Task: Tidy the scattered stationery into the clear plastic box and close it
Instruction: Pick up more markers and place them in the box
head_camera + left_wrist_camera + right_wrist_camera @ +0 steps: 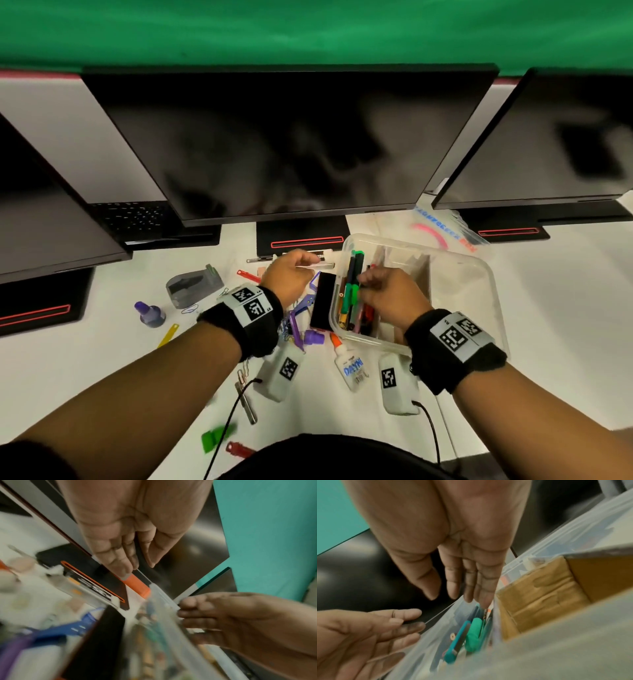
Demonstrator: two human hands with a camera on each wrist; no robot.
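The clear plastic box [486,291] stands open right of centre, and its left compartment holds several pens and green markers [352,291]. My right hand [364,279] hangs over that compartment with straight fingers; its fingertips [485,601] touch the pens [474,632] and grip nothing. My left hand [317,262] is just left of the box rim and pinches a slim pen [313,266] between thumb and fingers. In the left wrist view that pen's orange part [137,586] points at the box rim. Blur hides the rest of the pen.
Loose on the desk are a black block [322,305], glue bottle [349,365], purple bottle [149,313], tape dispenser [193,286], yellow clip [168,335], green clip [217,438] and red clip [239,448]. The box lid [445,226] lies behind the box. Monitors [291,144] wall the back.
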